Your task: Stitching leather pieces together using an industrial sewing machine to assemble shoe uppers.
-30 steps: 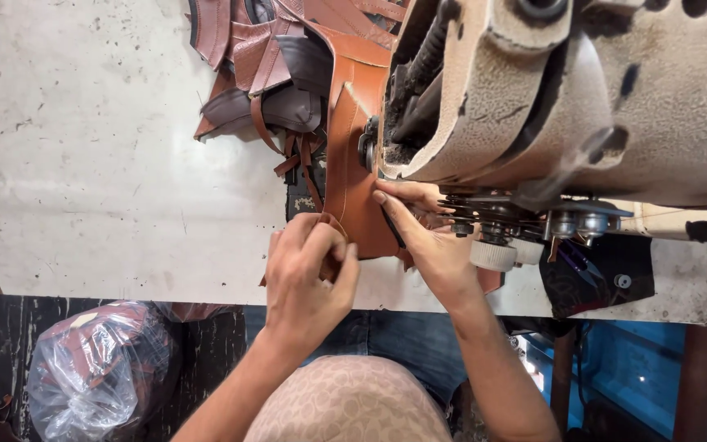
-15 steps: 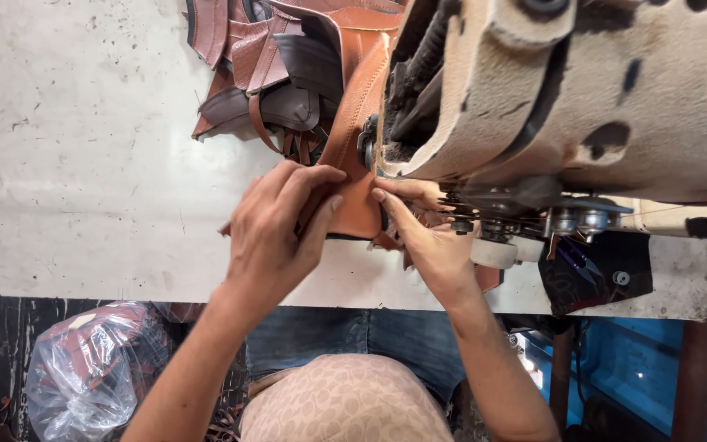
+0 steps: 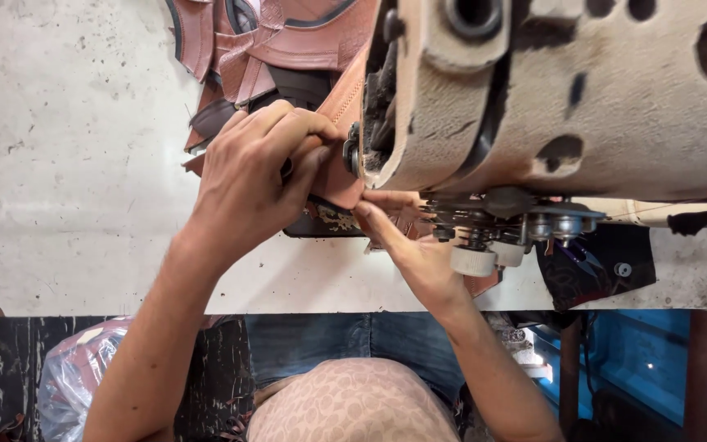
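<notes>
Tan leather piece [image 3: 344, 123] at frame centre, standing against head of sewing machine [image 3: 566, 98], lower edge at needle area. Left hand [image 3: 255, 176] curled over piece, grip closed on its left edge. Right hand [image 3: 419, 245] below machine head, fingertips pinching piece's lower corner. Heap of brown leather parts [image 3: 239, 41] upper centre, touching piece. Worn white bench [image 3: 67, 164] fills left. Clear plastic bag [image 3: 75, 376] lower left, under bench.
</notes>
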